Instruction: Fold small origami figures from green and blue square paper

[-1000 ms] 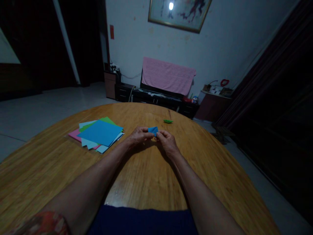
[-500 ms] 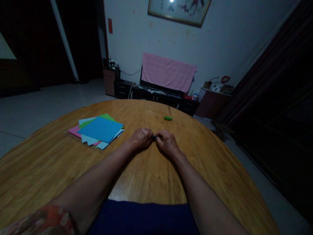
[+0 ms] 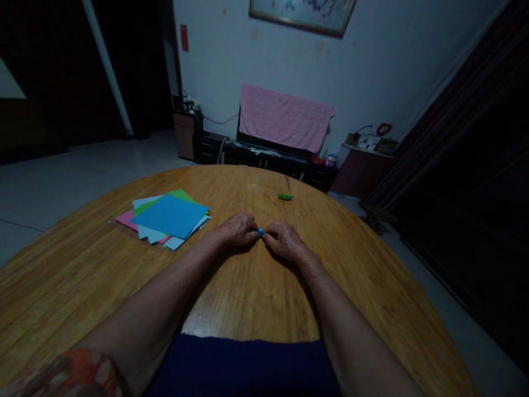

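Observation:
Between my fingertips, over the middle of the wooden table [image 3: 256, 298], is a small piece of folded blue paper [image 3: 261, 232]. My left hand [image 3: 239, 229] pinches its left end, and my right hand [image 3: 284, 239] grips the right end. Most of the paper is hidden by the fingers, so its folded shape cannot be made out. Beyond my right hand lies a small green folded paper piece [image 3: 285, 197], touched by neither hand. To the left of my left hand sits a loose stack of coloured paper sheets [image 3: 171, 216], with a blue square on top.
Past the table's far edge stands a low black cabinet [image 3: 248, 156], carrying a screen draped with a pink cloth [image 3: 285, 118]. A small side cabinet [image 3: 361, 171] with odds and ends is at the right, near dark curtains [image 3: 430, 121].
My hands have moved slightly apart, and more of the blue paper shows between the fingertips. The sheets and the green piece stay in place; the camera view has shifted a little.

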`<state>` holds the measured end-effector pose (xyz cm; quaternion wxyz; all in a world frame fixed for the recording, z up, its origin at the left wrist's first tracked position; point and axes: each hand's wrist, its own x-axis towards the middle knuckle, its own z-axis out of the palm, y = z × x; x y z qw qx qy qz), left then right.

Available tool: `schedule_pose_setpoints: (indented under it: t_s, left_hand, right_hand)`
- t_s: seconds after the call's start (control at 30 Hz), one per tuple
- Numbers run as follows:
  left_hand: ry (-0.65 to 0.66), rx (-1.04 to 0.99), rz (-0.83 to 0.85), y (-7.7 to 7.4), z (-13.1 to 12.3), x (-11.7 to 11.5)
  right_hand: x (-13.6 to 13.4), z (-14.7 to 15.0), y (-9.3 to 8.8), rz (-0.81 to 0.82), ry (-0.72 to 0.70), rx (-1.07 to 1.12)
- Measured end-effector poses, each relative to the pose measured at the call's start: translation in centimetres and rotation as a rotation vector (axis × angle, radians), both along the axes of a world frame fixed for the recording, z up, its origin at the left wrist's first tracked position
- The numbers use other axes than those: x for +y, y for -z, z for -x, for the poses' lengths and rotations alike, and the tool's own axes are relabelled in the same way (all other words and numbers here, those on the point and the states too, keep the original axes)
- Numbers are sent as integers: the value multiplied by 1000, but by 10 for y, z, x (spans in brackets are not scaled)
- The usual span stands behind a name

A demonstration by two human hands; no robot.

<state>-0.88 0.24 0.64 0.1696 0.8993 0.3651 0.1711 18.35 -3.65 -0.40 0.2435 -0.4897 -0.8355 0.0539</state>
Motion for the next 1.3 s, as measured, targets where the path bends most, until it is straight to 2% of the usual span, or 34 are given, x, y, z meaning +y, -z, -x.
schedule_pose_setpoints:
  t_s: [0.17, 0.33, 0.5, 0.63, 0.97, 1.3]
  left_hand:
    - [-48, -124, 139, -2, 1, 2]
    - [-65, -122, 188, -3, -2, 5]
    - [-81, -74, 167, 1, -2, 9]
    - [-90, -54, 143, 3, -3, 11]
    - [-109, 59, 153, -3, -3, 8]
    - [-60, -135, 399, -4, 10, 12]
  right_hand:
    - [4, 0, 2, 15, 25, 33]
    - [6, 4, 4, 32, 71, 105]
    - [6, 9, 4, 78, 164, 201]
    - [7, 10, 3, 96, 175, 206]
    - [8, 11, -1, 131, 231, 136]
    - [13, 11, 3, 150, 266, 123]
